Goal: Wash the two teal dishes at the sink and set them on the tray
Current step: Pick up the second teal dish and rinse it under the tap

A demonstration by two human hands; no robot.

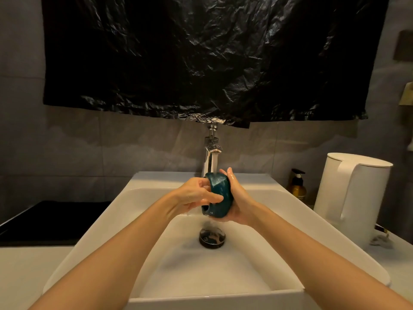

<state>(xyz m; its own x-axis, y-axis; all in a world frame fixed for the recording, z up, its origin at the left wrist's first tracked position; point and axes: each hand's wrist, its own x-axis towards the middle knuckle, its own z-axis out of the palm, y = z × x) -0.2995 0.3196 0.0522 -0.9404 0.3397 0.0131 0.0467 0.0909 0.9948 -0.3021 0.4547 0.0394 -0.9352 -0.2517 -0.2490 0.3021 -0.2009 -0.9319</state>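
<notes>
A teal cup (pixel 220 194) with a handle at its lower left is held on its side over the white sink (pixel 107 222), just below the chrome tap (pixel 211 161). My right hand (pixel 238 201) cups it from the right and from beneath. My left hand (pixel 194 195) grips it from the left, thumb across its front and fingers at its opening. Water drips from the cup toward the dark drain (pixel 211 238). The second teal dish is not in view.
A black tray-like surface (pixel 44 220) lies on the counter left of the sink. A white kettle (pixel 350 198) and an amber pump bottle (pixel 298 184) stand to the right. Black plastic sheeting (pixel 212 57) covers the wall above the tap.
</notes>
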